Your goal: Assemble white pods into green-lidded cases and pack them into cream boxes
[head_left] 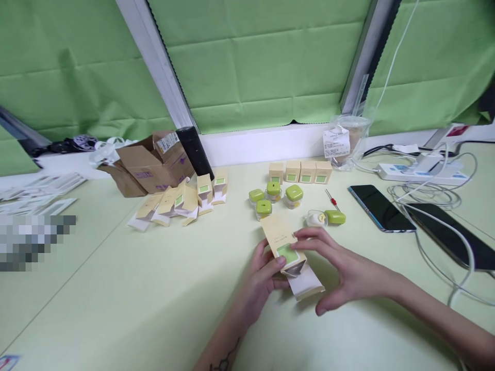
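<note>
Near the front middle of the table, my left hand (260, 281) is closed around a small tan cardboard box (277, 232) with a green label window. The box is tilted, and its white-lined end flap (307, 282) hangs open toward me. My right hand (353, 268) is spread open, its fingertips at the box's side and its thumb well apart. Just behind stand several clear containers with green lids (294, 193). Beside them lies a container with a white object inside (316, 218), touching a green lid piece (335, 217). A red-handled screwdriver (333, 201) lies behind it.
Several opened tan boxes (185, 198) lie at left, before a brown carton (149, 165) and a black cylinder (194, 153). Closed boxes (308, 172) stand in a row behind. Two phones (381, 207), white cables (460, 232) and a power strip (421, 174) occupy the right.
</note>
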The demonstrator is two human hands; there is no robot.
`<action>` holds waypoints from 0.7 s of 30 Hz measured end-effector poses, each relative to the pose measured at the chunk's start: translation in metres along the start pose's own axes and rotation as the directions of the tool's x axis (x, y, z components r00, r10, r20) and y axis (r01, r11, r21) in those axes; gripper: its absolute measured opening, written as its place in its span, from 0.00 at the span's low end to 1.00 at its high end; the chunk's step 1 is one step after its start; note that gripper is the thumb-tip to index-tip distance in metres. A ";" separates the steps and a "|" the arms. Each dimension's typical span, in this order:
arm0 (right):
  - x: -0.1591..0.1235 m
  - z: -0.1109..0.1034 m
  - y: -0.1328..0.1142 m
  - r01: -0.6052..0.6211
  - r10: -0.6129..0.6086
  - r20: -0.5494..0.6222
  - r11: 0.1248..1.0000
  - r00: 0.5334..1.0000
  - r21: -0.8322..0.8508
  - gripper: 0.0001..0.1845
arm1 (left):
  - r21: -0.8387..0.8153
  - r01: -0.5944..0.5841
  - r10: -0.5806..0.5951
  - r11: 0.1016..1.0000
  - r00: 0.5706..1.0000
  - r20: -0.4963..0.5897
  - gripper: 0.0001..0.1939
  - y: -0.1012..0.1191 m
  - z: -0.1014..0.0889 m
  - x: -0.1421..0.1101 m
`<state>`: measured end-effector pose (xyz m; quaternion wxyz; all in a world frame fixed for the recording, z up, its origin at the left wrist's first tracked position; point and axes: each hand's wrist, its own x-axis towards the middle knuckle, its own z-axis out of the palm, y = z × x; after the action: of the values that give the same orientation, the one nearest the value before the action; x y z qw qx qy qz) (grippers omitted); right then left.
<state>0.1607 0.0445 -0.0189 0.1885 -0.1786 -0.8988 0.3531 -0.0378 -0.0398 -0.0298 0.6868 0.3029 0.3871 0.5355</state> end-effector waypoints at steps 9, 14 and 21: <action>0.004 0.017 0.001 0.179 -0.199 -0.176 0.976 0.964 -0.122 0.10 | -0.027 -0.005 0.005 1.000 1.000 -0.007 0.24 -0.003 0.001 -0.002; 0.003 0.019 0.003 0.222 -0.270 -0.187 0.945 0.944 -0.242 0.11 | -0.043 -0.025 0.023 0.999 0.999 -0.045 0.23 -0.006 -0.003 0.000; 0.005 0.024 0.000 0.179 -0.231 -0.273 0.963 0.934 -0.204 0.09 | -0.038 -0.031 0.029 0.999 0.998 -0.049 0.23 -0.012 -0.003 0.000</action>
<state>0.1450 0.0336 -0.0339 0.3393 -0.1500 -0.9021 0.2204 -0.0344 -0.0427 -0.0410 0.6749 0.2822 0.3887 0.5602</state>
